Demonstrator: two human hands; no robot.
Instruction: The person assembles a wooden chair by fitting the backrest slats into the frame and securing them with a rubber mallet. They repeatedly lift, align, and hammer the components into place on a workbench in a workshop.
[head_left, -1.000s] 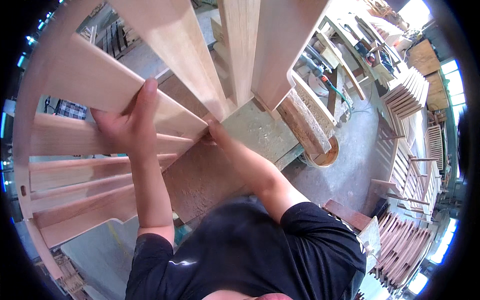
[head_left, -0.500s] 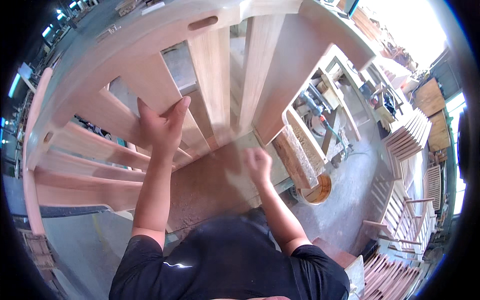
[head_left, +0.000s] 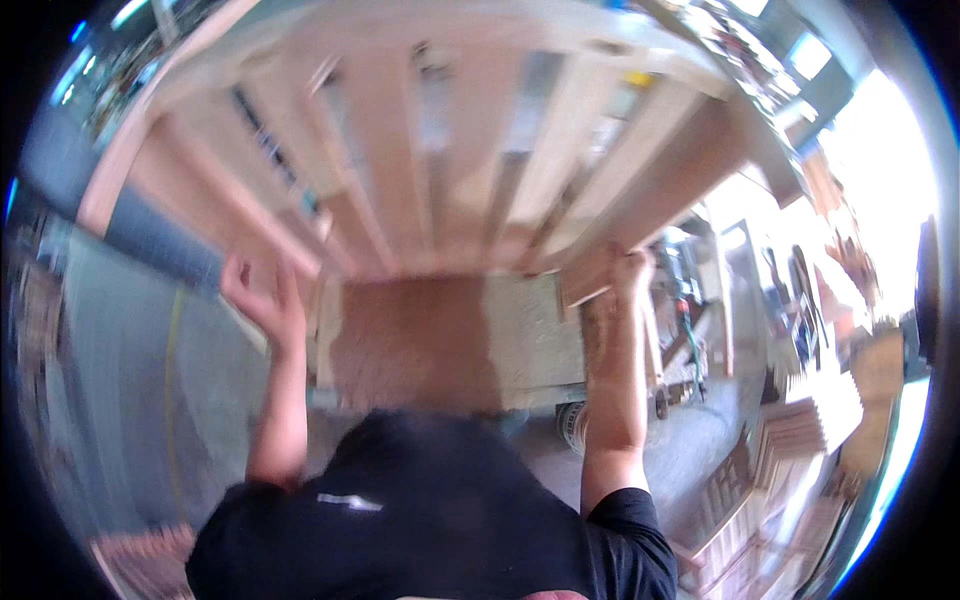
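A large slatted wooden piece of furniture [head_left: 480, 130], with broad pale slats fanning up from a low base, stands before me and is blurred. My left hand [head_left: 262, 295] is by the lower end of its left side rail [head_left: 215, 200], thumb and fingers apart; blur hides whether they touch the wood. On the other side, my right hand [head_left: 630, 270] is closed round the lower edge of the right side panel [head_left: 660, 195]. Between my forearms lies a flat board [head_left: 410, 340], part brown and part pale, under the slatted piece.
A wheel [head_left: 572, 425] shows below the board's right end. Farther right, a green hose [head_left: 690, 335] hangs near a work stand. Stacked slatted wooden parts [head_left: 800, 430] fill the lower right, and more wooden pieces [head_left: 145, 560] lie at lower left.
My left hand has come off a middle slat and moved to the left side. The right hand has gone from above the board to the right panel. The whole view has swung round.
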